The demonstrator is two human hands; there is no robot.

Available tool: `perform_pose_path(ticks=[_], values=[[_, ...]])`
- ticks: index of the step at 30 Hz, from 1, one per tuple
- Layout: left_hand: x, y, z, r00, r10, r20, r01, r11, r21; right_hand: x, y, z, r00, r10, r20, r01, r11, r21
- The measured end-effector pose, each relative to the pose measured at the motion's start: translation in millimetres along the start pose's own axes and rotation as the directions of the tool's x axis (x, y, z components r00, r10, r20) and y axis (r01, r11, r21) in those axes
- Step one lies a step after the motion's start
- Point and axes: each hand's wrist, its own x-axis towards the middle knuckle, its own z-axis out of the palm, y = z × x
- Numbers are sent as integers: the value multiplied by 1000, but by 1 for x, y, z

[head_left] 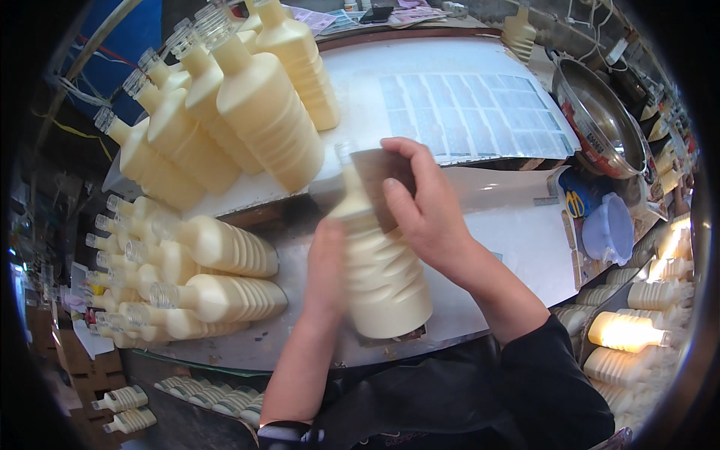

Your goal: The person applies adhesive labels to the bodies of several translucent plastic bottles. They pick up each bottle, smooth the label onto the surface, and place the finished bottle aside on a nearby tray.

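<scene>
A cream-coloured plastic bottle point(382, 285) with a ribbed body lies in front of me, its clear threaded neck pointing away. My right hand point(427, 199) grips a flat, dark brown rectangular piece point(379, 176), like a scraper blade, between thumb and fingers. That piece is over the bottle's neck and shoulder; whether it touches them I cannot tell. Along the bottle's left side is my left hand point(326, 262), smeared by motion, its fingertips near the shoulder. Under the bottle spreads a pale work surface point(517, 247).
More cream bottles point(270, 112) stand at the far left; others point(232, 244) lie stacked below them. A label sheet point(472, 112) covers the raised white board. At right are a metal basin point(600, 112), yellow-handled scissors point(574, 203), a lavender tub point(607, 229) and rows of bottles point(630, 331).
</scene>
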Motion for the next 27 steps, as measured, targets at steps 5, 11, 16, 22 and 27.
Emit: perform_pose_path(ticks=[5,11,16,22,27], values=[[10,-7,-12,987,162,-1,-151,921,359,-1,23,1,999,34,12,-33,997,-63],[19,-6,-19,996,93,0,-90,961,260,-5,47,-3,999,-37,-20,36,998,-52],[15,1,-19,1000,15,1,-15,999,34,2,28,-10,999,-42,-12,42,999,12],[4,6,1,993,119,-10,-104,904,414,6,-26,14,990,-89,107,103,986,-130],[6,1,-6,992,127,-15,-118,952,284,6,3,-1,994,46,103,-31,988,-149]])
